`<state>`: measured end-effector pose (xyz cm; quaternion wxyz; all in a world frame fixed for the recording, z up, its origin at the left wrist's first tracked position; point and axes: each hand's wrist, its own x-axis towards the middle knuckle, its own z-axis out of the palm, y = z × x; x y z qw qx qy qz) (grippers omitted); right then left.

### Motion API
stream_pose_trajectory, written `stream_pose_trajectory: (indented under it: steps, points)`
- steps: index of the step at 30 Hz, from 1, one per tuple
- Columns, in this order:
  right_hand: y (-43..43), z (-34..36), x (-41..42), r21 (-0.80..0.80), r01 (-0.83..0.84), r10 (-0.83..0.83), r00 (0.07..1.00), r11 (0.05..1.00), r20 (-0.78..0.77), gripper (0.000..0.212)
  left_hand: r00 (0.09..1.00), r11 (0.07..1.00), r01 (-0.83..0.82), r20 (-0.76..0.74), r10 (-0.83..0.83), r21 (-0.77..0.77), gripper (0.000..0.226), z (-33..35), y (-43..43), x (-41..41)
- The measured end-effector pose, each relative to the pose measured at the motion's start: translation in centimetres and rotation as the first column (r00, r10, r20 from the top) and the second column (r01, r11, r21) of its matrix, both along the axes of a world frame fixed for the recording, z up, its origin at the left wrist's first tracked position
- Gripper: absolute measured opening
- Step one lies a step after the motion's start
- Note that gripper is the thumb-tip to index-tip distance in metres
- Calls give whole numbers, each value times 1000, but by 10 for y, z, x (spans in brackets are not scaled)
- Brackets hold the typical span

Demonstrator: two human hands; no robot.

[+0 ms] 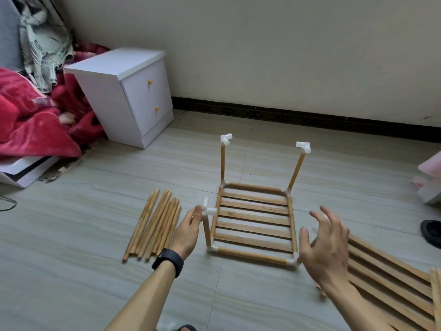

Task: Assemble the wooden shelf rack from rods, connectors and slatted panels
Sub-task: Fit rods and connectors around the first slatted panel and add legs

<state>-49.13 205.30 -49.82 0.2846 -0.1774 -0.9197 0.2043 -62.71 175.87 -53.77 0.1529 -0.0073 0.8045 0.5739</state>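
A: Surroundings first, quick.
B: Tiled floor (95, 235). White nightstand (124, 96) back left by the wall, with a red blanket (31, 120) heaped beside it. Black shoe (432, 232) at the right edge, pink foam (429, 168) above it. All of it is well apart from the work.
A: Task parts?
B: Rack frame (250, 253) sits on the floor mid-view, with a slatted panel (253, 218) lying inside its four base rods. Three upright rods rise from the corners, each capped white: far-left connector (226, 139), far-right connector (303, 146), near-left connector (209, 209). Loose rods (155, 225) lie bundled just left of the frame. Spare slatted panels (391, 278) lie to the right, partly under the right forearm.
A: Left hand?
B: Left hand (188, 232), black wristband (168, 261) on the wrist, is at the near-left connector with one fingertip touching it. The other fingers are hidden, so I can't tell if it's a grip or just a touch.
A: Right?
B: Right hand (327, 247) has its fingers spread wide and holds nothing. It hovers over the frame's near-right corner, slightly blurred.
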Motion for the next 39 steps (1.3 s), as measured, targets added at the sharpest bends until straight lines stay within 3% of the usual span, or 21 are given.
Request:
stream_pose_trajectory:
  steps: [2, 5, 8, 11, 15, 18, 22, 30, 34, 36, 37, 39]
  points:
    - [-27, -8, -11, 111, -159, 162, 987, 981, -20, 44, 998, 998, -62, 23, 62, -1, 54, -10, -16, -1]
    - [-68, -36, -31, -35, -336, 337, 930, 941, 144, 43, 992, 983, -101, 60, 111, -150, 44, -39, -47, -3]
    - [-98, -74, -57, -228, -358, 424, 796, 905, 433, 56, 982, 939, -102, 120, 148, -329, 47, -70, -80, -6]
    - [-119, -113, -84, -300, -381, 482, 613, 875, 627, 66, 974, 862, -62, 158, 162, -504, 51, -94, -108, -12]
    - [-140, -154, -114, -374, -401, 540, 482, 836, 690, 76, 968, 717, -39, 152, 200, -696, 54, -117, -136, -26]
    - [-145, -175, -130, -424, -375, 560, 428, 824, 709, 70, 964, 642, -57, 125, 234, -765, 59, -130, -154, -41]
    - [-141, -191, -137, -285, -413, 445, 368, 865, 816, 51, 927, 626, -45, 201, 316, -778, 53, -146, -169, -57]
    - [-141, -191, -133, -234, -452, 400, 317, 861, 860, 54, 899, 586, -88, 190, 395, -806, 39, -169, -182, -56]
    - [-136, -191, -134, -264, -476, 422, 263, 839, 867, 48, 812, 661, -231, 233, 535, -714, 28, -167, -190, -54]
    - [-130, -185, -132, -347, -459, 485, 224, 817, 845, 60, 747, 725, -357, 286, 600, -589, 28, -155, -196, -51]
    - [-126, -179, -130, -409, -407, 529, 244, 817, 813, 67, 726, 750, -417, 309, 615, -513, 29, -145, -197, -50]
    - [-118, -163, -124, -509, -243, 564, 399, 826, 723, 70, 740, 783, -473, 301, 602, -403, 28, -118, -196, -48]
